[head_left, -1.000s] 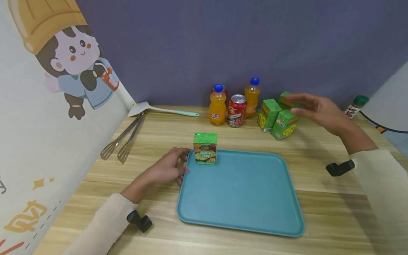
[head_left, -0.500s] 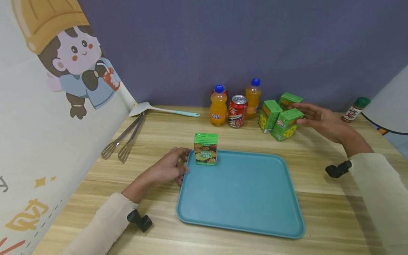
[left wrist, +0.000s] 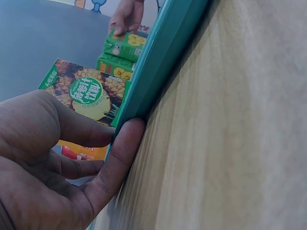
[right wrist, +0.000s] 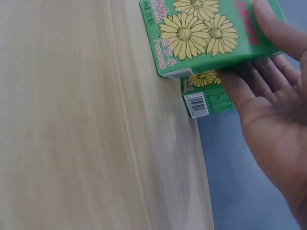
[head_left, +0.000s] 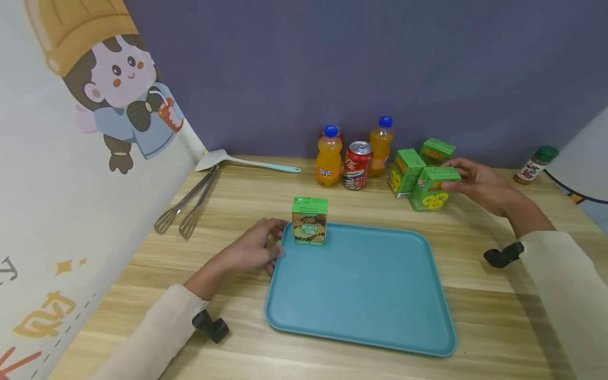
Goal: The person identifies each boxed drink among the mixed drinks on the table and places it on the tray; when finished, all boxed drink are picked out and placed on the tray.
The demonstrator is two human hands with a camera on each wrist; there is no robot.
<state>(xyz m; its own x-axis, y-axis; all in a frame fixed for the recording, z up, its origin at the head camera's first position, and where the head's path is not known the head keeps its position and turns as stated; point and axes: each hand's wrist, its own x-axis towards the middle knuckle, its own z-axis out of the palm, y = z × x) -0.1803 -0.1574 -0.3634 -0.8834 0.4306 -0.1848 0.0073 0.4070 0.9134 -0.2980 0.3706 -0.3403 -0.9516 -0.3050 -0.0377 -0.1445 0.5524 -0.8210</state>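
My left hand (head_left: 258, 245) pinches the left rim of a blue tray (head_left: 361, 290); in the left wrist view the thumb and a finger (left wrist: 125, 143) clasp its edge. A pineapple drink carton (head_left: 310, 221) stands upright at the tray's back left corner. At the back right, my right hand (head_left: 484, 187) grips a green chrysanthemum drink carton (head_left: 429, 196), thumb on its printed front and fingers behind it, as the right wrist view shows. Two more green cartons stand close by, one to its left (head_left: 405, 174) and one behind (head_left: 436, 150).
Left of the cartons stand orange soda bottles (head_left: 329, 161) and a red can (head_left: 357, 168), with another can partly hidden behind. A white spatula (head_left: 247, 162) and metal tongs (head_left: 185, 206) lie at the left. A green-capped seasoning jar (head_left: 535, 164) stands far right.
My right hand has come down from above the green cartons and taken hold of the front one, which has turned to face forward more. My left hand has stayed on the tray rim.
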